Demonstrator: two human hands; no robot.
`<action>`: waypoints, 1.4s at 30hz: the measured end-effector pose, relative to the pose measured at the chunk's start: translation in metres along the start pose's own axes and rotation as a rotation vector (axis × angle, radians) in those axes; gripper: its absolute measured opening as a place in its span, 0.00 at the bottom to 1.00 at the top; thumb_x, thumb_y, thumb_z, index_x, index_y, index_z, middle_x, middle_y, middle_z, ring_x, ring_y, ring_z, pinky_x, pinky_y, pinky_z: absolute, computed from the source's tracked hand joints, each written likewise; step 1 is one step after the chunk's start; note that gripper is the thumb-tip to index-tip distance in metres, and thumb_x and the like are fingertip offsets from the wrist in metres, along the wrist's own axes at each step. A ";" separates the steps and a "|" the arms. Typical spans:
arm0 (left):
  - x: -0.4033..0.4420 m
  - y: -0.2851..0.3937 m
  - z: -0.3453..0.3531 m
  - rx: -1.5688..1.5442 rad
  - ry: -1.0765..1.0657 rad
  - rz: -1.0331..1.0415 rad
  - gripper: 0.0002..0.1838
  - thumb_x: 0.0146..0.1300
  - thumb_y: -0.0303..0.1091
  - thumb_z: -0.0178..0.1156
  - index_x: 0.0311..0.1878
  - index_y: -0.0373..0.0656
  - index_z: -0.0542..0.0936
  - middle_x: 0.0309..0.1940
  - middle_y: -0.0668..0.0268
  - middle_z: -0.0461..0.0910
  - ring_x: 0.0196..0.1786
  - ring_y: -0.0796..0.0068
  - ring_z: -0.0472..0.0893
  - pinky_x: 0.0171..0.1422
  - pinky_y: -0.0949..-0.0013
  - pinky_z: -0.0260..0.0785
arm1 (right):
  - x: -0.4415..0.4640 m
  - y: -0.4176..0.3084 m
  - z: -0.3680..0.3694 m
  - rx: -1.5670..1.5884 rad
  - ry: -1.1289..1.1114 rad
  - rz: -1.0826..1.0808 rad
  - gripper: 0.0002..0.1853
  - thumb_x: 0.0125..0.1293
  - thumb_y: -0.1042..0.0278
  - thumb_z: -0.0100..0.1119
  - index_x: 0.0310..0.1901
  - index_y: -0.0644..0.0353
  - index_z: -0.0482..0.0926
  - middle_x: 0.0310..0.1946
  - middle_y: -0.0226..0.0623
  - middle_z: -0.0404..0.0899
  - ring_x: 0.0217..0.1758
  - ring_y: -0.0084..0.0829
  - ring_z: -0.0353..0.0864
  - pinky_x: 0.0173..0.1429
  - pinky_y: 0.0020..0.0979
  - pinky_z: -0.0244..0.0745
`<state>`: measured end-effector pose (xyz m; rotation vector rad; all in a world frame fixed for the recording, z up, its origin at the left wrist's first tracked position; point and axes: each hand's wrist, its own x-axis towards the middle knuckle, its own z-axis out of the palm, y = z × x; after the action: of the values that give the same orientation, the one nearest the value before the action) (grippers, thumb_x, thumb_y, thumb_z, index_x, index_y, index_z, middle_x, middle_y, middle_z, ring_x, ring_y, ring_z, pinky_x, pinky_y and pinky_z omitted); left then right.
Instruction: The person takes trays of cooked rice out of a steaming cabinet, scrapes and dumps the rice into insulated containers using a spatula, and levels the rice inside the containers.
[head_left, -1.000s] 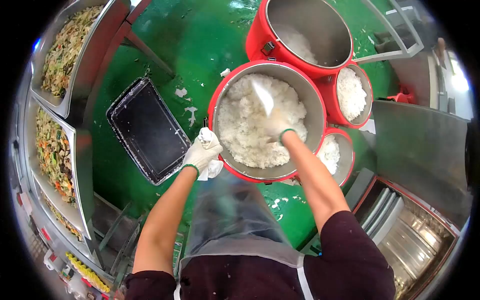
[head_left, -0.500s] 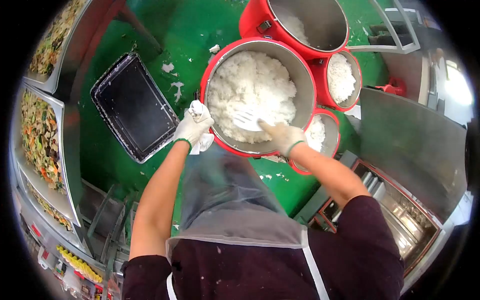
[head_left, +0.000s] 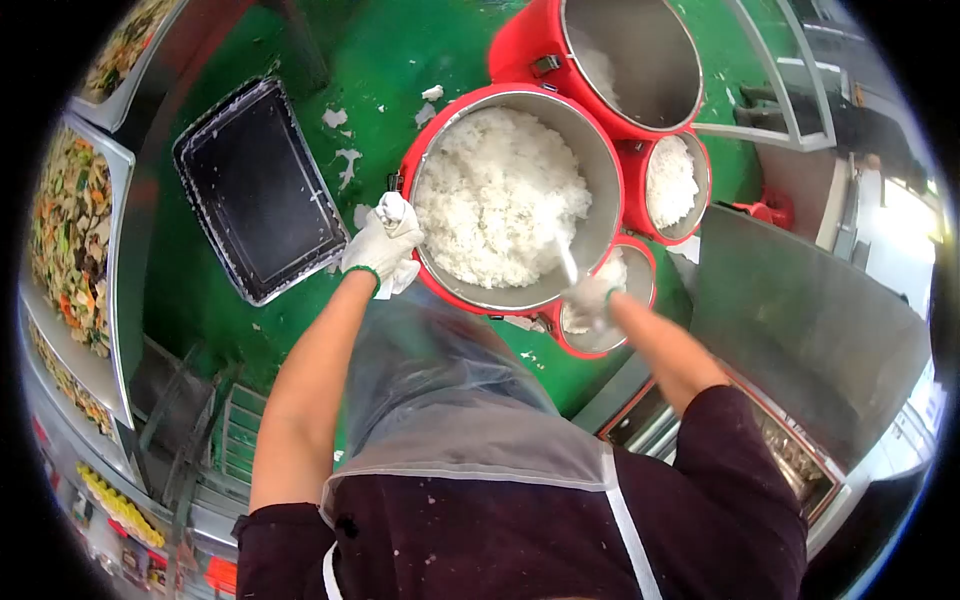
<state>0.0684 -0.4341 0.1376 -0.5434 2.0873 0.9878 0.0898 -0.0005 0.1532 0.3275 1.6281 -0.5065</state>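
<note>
A large red insulated drum (head_left: 413, 160) stands before me, its steel inside holding a mound of white rice (head_left: 500, 195). My left hand (head_left: 382, 250), in a white glove, is closed around a crumpled white cloth (head_left: 396, 212) at the drum's left rim. At the lower right rim is my right hand (head_left: 594, 300), also gloved and smeared by motion. It grips a white rice paddle (head_left: 569, 262), seen nearly edge-on, whose blade reaches over the rice. Its handle is hidden in the hand.
Behind stands a bigger-mouthed red drum (head_left: 640, 60) with some rice inside. Two smaller drums of rice (head_left: 671, 180) sit at the right. A black tray (head_left: 262, 190) lies on the green floor. Pans of mixed vegetables (head_left: 75, 240) line the left.
My right hand has moved slightly right and down, turning the paddle from flat over the rice to nearly edge-on. My left hand stays at the rim with the cloth.
</note>
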 end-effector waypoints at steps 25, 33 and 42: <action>-0.020 0.020 -0.010 0.054 -0.023 -0.103 0.49 0.51 0.61 0.67 0.66 0.34 0.61 0.55 0.43 0.78 0.56 0.43 0.80 0.63 0.54 0.70 | -0.041 -0.149 0.015 -0.466 0.974 -0.525 0.24 0.72 0.56 0.47 0.67 0.49 0.66 0.33 0.49 0.81 0.36 0.46 0.84 0.34 0.47 0.76; -0.036 -0.004 -0.005 -0.134 0.068 -0.028 0.46 0.49 0.62 0.65 0.65 0.40 0.68 0.57 0.47 0.78 0.58 0.48 0.79 0.65 0.55 0.69 | -0.011 -0.160 -0.083 -0.590 0.595 -0.131 0.32 0.71 0.55 0.46 0.75 0.37 0.52 0.51 0.58 0.79 0.50 0.56 0.82 0.52 0.51 0.77; -0.123 -0.020 -0.026 -0.347 -0.090 -0.035 0.34 0.50 0.55 0.70 0.52 0.40 0.73 0.37 0.63 0.83 0.36 0.72 0.83 0.46 0.67 0.75 | -0.059 -0.096 0.019 -0.346 0.516 -0.140 0.33 0.69 0.57 0.44 0.75 0.38 0.51 0.58 0.63 0.74 0.54 0.57 0.80 0.53 0.56 0.76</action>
<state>0.1464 -0.4597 0.2342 -0.6923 1.8302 1.3397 0.0660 -0.0879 0.2231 0.0844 2.2128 -0.2428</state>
